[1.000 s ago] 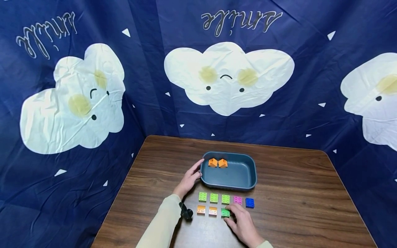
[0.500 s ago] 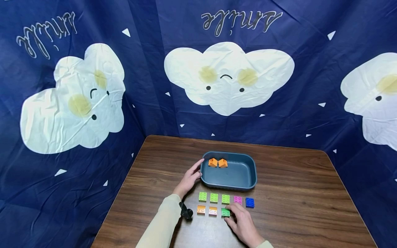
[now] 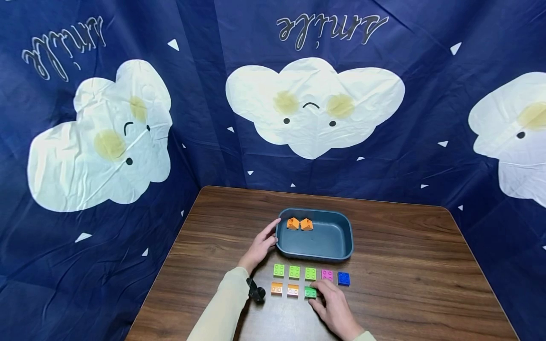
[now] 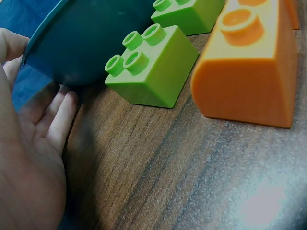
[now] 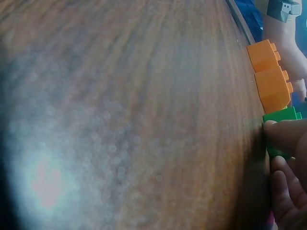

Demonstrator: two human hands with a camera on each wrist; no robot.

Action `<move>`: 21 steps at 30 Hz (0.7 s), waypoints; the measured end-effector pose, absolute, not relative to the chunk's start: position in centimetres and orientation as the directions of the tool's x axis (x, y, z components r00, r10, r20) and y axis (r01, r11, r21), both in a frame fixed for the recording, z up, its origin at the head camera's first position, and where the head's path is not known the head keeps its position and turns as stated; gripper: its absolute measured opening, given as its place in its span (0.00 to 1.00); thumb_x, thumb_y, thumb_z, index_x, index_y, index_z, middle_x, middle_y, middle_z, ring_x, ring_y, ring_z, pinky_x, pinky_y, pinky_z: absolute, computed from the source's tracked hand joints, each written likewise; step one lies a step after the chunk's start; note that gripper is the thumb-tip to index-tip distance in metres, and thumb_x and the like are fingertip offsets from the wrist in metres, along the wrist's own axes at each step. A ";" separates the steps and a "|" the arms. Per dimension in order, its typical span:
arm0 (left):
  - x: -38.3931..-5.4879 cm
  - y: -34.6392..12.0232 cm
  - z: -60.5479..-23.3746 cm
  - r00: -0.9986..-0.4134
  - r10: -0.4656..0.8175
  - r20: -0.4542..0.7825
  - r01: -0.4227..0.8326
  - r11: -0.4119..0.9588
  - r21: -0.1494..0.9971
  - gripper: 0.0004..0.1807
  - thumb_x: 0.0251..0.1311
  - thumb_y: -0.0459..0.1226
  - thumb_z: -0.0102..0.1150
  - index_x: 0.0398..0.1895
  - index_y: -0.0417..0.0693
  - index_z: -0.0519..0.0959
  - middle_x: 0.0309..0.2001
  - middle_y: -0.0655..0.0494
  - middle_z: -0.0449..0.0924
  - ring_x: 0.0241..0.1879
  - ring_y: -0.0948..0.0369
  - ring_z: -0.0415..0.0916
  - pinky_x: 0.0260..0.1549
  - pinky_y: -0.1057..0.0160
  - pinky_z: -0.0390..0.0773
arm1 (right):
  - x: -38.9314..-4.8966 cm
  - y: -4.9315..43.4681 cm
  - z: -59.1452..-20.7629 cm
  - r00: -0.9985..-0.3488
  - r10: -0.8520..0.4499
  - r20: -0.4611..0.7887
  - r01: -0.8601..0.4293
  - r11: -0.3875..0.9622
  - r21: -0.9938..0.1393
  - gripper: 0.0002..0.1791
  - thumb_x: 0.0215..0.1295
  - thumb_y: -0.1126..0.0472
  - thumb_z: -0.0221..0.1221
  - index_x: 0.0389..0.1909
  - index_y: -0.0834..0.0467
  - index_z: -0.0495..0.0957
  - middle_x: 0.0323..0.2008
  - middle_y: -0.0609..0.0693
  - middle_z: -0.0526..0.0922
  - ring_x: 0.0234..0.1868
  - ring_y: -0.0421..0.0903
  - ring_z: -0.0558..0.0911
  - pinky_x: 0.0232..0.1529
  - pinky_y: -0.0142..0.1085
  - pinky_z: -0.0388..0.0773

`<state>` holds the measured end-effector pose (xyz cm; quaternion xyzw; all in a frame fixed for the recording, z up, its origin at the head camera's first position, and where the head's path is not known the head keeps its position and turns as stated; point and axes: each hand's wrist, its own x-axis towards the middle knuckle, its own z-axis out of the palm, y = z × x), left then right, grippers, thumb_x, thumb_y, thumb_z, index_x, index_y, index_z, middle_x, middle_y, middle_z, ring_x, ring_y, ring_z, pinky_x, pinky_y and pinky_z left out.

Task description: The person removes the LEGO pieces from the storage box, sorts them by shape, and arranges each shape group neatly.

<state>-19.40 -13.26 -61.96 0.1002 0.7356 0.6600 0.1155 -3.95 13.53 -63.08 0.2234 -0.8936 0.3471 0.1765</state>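
Note:
My left hand (image 3: 259, 248) rests against the left side of a dark teal bin (image 3: 324, 255), thumb and fingers touching its wall. In the left wrist view its fingers (image 4: 61, 122) lie straight by the base of the bin. Two orange bricks (image 3: 306, 224) lie inside, at the back left. In front of the bin, my right hand (image 3: 334, 305) pinches a green brick (image 3: 310, 292), the last on the right of the front row. The right wrist view shows the thumb (image 5: 285, 135) on the near side of this brick, which stands on the table.
Two orange bricks (image 3: 293, 291) stand left of the green one. Behind them runs a row of lime bricks (image 3: 294, 272), a pink brick (image 3: 327, 274) and a blue brick (image 3: 343, 278). A blue cloud-print curtain (image 3: 315, 175) hangs around the wooden table (image 3: 405, 265).

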 end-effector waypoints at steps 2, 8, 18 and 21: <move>-19.4 -13.3 -62.0 -0.954 0.299 -0.037 -0.004 0.110 0.994 0.35 0.74 0.31 0.47 0.82 0.63 0.64 0.80 0.44 0.61 0.74 0.47 0.64 0.66 0.47 0.74 | -4.0 13.5 -63.1 -0.834 -0.280 0.475 -0.527 0.658 -0.538 0.23 0.44 0.67 0.82 0.42 0.55 0.86 0.40 0.45 0.84 0.38 0.33 0.77 0.36 0.29 0.78; -19.4 -13.3 -62.1 -0.954 0.298 -0.038 -0.004 0.114 0.994 0.35 0.73 0.31 0.47 0.82 0.63 0.64 0.80 0.44 0.62 0.74 0.47 0.65 0.66 0.47 0.75 | -3.8 13.7 -62.7 -0.829 -0.291 0.477 -0.537 0.651 -0.536 0.25 0.42 0.66 0.82 0.44 0.57 0.85 0.41 0.46 0.84 0.38 0.35 0.79 0.37 0.28 0.79; -19.3 -13.3 -62.1 -0.954 0.298 -0.042 -0.010 0.107 0.994 0.36 0.73 0.30 0.48 0.82 0.63 0.64 0.80 0.44 0.61 0.75 0.47 0.64 0.67 0.45 0.73 | -2.9 15.1 -60.2 -0.889 -0.275 0.366 -0.452 0.654 -0.607 0.24 0.48 0.64 0.81 0.48 0.59 0.85 0.42 0.45 0.82 0.36 0.36 0.79 0.34 0.28 0.80; -19.4 -13.2 -62.0 -0.954 0.298 -0.033 -0.002 0.105 0.994 0.35 0.74 0.30 0.47 0.82 0.60 0.63 0.79 0.43 0.62 0.74 0.46 0.65 0.67 0.44 0.73 | -3.3 15.6 -59.3 -0.849 -0.283 0.446 -0.511 0.655 -0.557 0.26 0.47 0.63 0.82 0.48 0.59 0.85 0.42 0.47 0.83 0.38 0.38 0.82 0.38 0.26 0.80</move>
